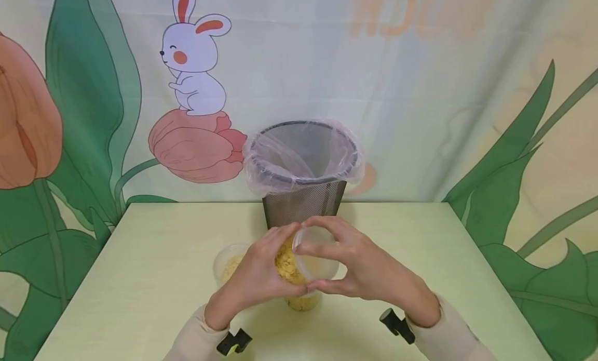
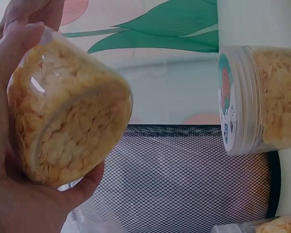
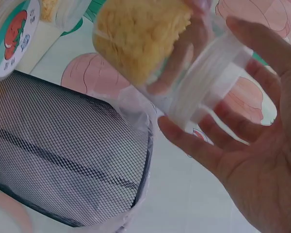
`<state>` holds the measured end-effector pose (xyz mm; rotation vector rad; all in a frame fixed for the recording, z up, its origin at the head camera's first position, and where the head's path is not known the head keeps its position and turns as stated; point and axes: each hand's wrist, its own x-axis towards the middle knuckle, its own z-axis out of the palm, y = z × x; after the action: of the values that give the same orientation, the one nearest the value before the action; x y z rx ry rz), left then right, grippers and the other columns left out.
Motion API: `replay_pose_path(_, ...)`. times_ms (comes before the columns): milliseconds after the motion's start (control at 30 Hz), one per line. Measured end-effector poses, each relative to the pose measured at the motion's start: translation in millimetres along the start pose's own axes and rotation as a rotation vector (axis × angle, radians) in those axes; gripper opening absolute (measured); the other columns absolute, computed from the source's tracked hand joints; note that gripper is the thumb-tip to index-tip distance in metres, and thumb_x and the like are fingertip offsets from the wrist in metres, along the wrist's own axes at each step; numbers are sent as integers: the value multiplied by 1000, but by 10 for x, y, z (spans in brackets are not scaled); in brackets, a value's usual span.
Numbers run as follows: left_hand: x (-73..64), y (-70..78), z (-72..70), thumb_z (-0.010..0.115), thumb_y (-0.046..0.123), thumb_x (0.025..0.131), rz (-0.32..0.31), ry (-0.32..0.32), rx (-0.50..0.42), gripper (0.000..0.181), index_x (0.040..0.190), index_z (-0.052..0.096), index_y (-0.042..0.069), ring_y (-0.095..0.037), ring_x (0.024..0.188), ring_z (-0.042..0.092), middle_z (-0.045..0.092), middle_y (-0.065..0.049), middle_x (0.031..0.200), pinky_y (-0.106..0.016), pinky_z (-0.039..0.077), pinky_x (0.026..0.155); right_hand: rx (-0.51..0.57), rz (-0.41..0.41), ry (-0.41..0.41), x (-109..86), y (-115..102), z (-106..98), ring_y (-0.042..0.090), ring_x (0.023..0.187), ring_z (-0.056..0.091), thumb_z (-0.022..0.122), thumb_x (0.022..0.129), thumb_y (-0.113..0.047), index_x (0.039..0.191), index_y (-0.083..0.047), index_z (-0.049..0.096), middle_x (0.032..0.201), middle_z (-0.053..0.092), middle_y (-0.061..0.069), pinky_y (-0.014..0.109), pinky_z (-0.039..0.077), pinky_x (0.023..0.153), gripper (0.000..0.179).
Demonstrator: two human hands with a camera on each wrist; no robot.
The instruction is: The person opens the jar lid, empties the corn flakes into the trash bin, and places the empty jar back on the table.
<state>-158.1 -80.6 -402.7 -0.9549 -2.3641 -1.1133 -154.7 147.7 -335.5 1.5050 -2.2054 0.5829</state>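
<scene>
My left hand [image 1: 258,265] grips a clear plastic jar [image 2: 70,111] of yellow flakes around its side. The jar is tilted, its base towards the left wrist camera. My right hand [image 1: 366,262] has its thumb and fingers around the translucent lid [image 3: 208,80] at the jar's other end. The flakes sit towards the base, with a gap below the lid in the right wrist view. Under my hands stands another jar [image 1: 303,302] of yellow flakes. Left of it is a jar [image 1: 229,265] with paler contents, partly hidden by my left hand.
Behind my hands stands a black mesh bin [image 1: 303,202] lined with a thin pinkish plastic bag [image 1: 275,180]. A lidded jar with a round tomato label [image 3: 17,36] shows in the right wrist view. A printed curtain [image 1: 411,101] hangs behind the pale green table [image 1: 163,257].
</scene>
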Motion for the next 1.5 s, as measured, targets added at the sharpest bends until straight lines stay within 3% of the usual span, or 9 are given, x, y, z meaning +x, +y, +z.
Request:
replay_pose_path(167, -24, 4, -48, 91, 45, 60, -76, -92, -80, 101, 145, 45, 15, -13, 115, 59, 59, 3, 132, -35, 53, 94, 23, -40, -81, 15, -12, -64, 24, 129, 48, 86, 74, -29, 123, -28, 62, 138, 50, 10, 40, 52, 100, 54)
replay_pose_path(333, -16, 10, -87, 91, 46, 62, -92, -147, -158, 100, 146, 42, 23, -10, 119, 58, 57, 9, 136, -36, 50, 100, 27, -62, -126, 21, -33, -98, 22, 134, 43, 86, 74, -24, 129, -28, 59, 144, 44, 8, 39, 50, 102, 61)
replay_pose_path(467, -7, 12, -103, 90, 44, 63, -86, -156, -172, 104, 150, 36, 24, -13, 126, 55, 50, 7, 146, -41, 49, 103, 24, -36, -146, 30, -43, -106, 23, 141, 37, 88, 70, -36, 140, -25, 50, 151, 38, 8, 42, 46, 108, 80)
replay_pose_path(600, -8, 15, -97, 90, 43, 63, -78, -100, -124, 104, 149, 36, 24, -14, 120, 56, 51, 6, 144, -39, 52, 98, 51, 70, -109, 37, -54, -113, 24, 145, 33, 82, 73, -51, 149, -23, 38, 158, 30, 7, 46, 45, 108, 92)
replay_pose_path(733, 5, 11, -62, 90, 45, 61, -28, 33, 7, 100, 145, 42, 21, -14, 115, 57, 55, 4, 135, -38, 55, 90, 52, 257, 2, 68, -88, -124, 25, 139, 42, 74, 81, -55, 150, -23, 37, 156, 33, 4, 47, 49, 103, 85)
replay_pose_path(967, 42, -21, 12, 94, 43, 54, 103, 222, 230, 101, 139, 49, 11, -22, 120, 56, 59, -5, 130, -43, 52, 95, 81, 628, 89, 162, -178, -152, 17, 125, 55, 68, 86, -52, 147, -32, 39, 148, 43, -9, 28, 58, 77, 71)
replay_pose_path(1200, 50, -15, 57, 94, 42, 55, 141, 254, 252, 99, 137, 51, 6, -25, 121, 56, 60, -7, 129, -41, 50, 100, 46, 723, 29, 232, -206, -79, 13, 101, 61, 64, 82, -65, 148, -36, 38, 140, 49, -13, 31, 53, 77, 76)
replay_pose_path(1367, 57, 5, 69, 93, 43, 55, 156, 263, 280, 100, 137, 51, 4, -26, 120, 56, 60, -8, 127, -42, 50, 99, 29, 779, -11, 254, -213, -27, 18, 114, 62, 62, 81, -70, 146, -34, 42, 138, 55, -6, 42, 53, 89, 77)
replay_pose_path(1500, 63, 7, 70, 92, 44, 57, 152, 260, 290, 99, 137, 51, 5, -25, 121, 55, 60, -8, 127, -42, 50, 99, 9, 734, 3, 256, -211, 15, 23, 118, 62, 65, 81, -67, 142, -29, 49, 135, 58, -4, 47, 53, 91, 74)
